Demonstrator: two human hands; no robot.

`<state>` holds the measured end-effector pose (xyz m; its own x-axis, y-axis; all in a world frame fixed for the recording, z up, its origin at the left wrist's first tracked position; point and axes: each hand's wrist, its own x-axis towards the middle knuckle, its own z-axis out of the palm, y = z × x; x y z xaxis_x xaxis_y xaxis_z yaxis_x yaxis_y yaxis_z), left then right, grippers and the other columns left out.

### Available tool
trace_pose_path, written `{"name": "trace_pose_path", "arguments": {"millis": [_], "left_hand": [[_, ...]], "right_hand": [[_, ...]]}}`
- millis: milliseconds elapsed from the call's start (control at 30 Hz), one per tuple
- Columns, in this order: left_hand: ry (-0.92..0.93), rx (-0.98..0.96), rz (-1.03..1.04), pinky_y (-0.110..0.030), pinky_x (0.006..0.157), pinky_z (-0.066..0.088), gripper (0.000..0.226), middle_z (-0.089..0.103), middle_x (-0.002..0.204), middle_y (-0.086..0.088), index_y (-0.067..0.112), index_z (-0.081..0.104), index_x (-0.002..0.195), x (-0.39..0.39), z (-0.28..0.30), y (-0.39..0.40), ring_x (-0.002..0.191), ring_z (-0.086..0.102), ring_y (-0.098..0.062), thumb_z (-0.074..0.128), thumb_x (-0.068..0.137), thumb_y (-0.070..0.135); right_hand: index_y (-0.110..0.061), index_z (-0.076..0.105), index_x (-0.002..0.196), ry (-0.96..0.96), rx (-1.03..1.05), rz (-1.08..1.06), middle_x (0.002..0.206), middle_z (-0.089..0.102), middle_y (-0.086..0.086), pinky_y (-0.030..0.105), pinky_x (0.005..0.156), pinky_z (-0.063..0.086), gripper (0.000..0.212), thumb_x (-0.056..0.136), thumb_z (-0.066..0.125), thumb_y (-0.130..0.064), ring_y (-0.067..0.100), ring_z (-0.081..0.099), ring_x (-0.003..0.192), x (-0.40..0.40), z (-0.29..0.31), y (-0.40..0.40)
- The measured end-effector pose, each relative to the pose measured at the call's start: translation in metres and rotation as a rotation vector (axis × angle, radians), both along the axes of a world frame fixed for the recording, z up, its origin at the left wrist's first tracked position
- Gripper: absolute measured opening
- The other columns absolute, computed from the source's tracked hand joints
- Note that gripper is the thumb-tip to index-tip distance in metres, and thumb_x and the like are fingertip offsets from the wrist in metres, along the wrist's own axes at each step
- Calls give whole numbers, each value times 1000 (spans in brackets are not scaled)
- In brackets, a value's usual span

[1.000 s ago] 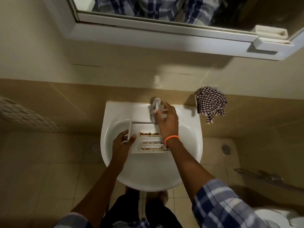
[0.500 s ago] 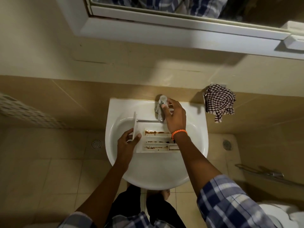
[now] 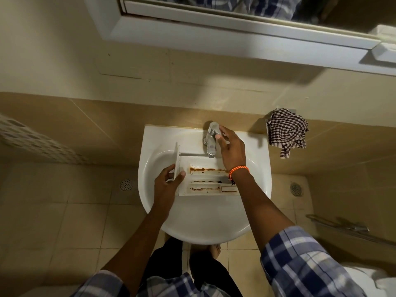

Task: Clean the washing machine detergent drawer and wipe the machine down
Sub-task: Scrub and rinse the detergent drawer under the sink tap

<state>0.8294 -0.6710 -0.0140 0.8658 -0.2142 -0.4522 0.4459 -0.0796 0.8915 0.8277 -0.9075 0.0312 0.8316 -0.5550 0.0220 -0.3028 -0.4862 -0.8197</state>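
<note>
A person's left hand [image 3: 168,184] is gripping the white front panel of a white plastic detergent drawer [image 3: 205,179], thumb on the inner face and fingers curled behind it, holding the drawer inside a white ceramic wash basin [image 3: 150,168]. The right hand [image 3: 232,147], an orange braided band at its wrist, is reaching to the chrome single-lever tap [image 3: 211,139]; its fingers are loosely spread, the fingertips touching the tap's side and closing on nothing. The drawer is lying across the bowl directly beneath the spout, its compartments facing up and streaked with rusty brown residue. No water is visibly running. The step in hand appears to be the rinse of the drawer, with the tap about to be worked. The next move likely calls for the right hand to take firm hold of the lever while the left is keeping the stained channels under the spout. A brown-and-white checked cloth [image 3: 287,131] is hanging on the tiled wall just right of the basin, well placed for the wiping to come.
</note>
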Motion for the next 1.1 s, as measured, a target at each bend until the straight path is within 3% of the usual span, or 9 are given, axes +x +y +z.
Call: {"name": "trace_pose_path", "arguments": {"millis": [233, 400, 467, 533, 600, 733, 867, 967, 1100], "left_hand": [[-1, 13, -10, -31, 87, 64, 46, 76, 121, -1, 22, 66, 139, -1, -4, -1, 108, 74, -20, 77, 95, 32], [-18, 8, -4, -24, 81, 64, 47, 76, 121, -1, 20, 65, 140, -4, -3, 0, 107, 74, -20, 77, 96, 28], [-18, 1, 2, -25, 82, 64, 47, 76, 121, -1, 20, 65, 140, -4, -3, 0, 107, 75, -19, 77, 95, 27], [-10, 3, 17, -29, 86, 65, 48, 76, 121, 0, 20, 65, 141, -4, -4, 0, 106, 75, -18, 78, 95, 27], [-8, 14, 41, -34, 91, 64, 49, 76, 121, 0, 20, 65, 141, -4, -5, 0, 107, 74, -18, 78, 94, 29], [-11, 48, 100, -44, 95, 63, 51, 75, 121, -1, 21, 65, 140, -7, -10, -1, 110, 73, -21, 80, 93, 30], [-63, 101, 62, -46, 100, 61, 58, 72, 126, -1, 22, 62, 142, -12, -11, -12, 115, 70, -23, 82, 89, 36], [-122, 140, 4, -44, 103, 59, 65, 69, 133, -1, 19, 59, 145, -15, -10, -20, 120, 67, -22, 82, 88, 40], [-70, 111, 60, -39, 96, 62, 57, 72, 126, -5, 18, 61, 143, -11, -15, -5, 115, 69, -24, 82, 92, 30]], "right_hand": [[-19, 60, 147, 16, 34, -3, 142, 66, 2, 31, 105, 51, 41, 109, 55, -33, 9, 60, 120, -4, -7, -4], [-24, 60, 146, 7, 174, -81, 144, 63, -3, 20, 101, 48, 42, 108, 57, -41, 9, 60, 124, -7, -10, 2], [-25, 67, 133, -47, 181, -215, 132, 70, -1, 29, 99, 55, 31, 110, 51, -39, 14, 66, 117, -14, -16, 5], [-23, 71, 108, -77, 147, -364, 103, 75, 1, 46, 88, 61, 24, 108, 48, -30, 20, 72, 95, -24, -24, 8], [-20, 69, 89, -27, 105, -415, 84, 71, 1, 46, 78, 60, 22, 101, 50, -17, 21, 69, 79, -37, -35, 9], [-19, 75, 92, 221, -48, -62, 93, 75, 2, 36, 81, 59, 30, 96, 45, -17, 21, 70, 84, -54, -44, 23], [-10, 66, 118, 519, -531, 171, 114, 68, 15, 42, 83, 53, 56, 97, 20, -35, 35, 65, 103, -52, -52, 49], [-10, 60, 126, 425, -532, 324, 119, 62, 16, 44, 81, 54, 41, 106, 35, -35, 34, 59, 105, -46, -58, 73], [-11, 64, 124, 260, -469, 598, 125, 61, 10, 40, 98, 51, 33, 110, 39, -29, 27, 57, 113, -46, -61, 55]]}}
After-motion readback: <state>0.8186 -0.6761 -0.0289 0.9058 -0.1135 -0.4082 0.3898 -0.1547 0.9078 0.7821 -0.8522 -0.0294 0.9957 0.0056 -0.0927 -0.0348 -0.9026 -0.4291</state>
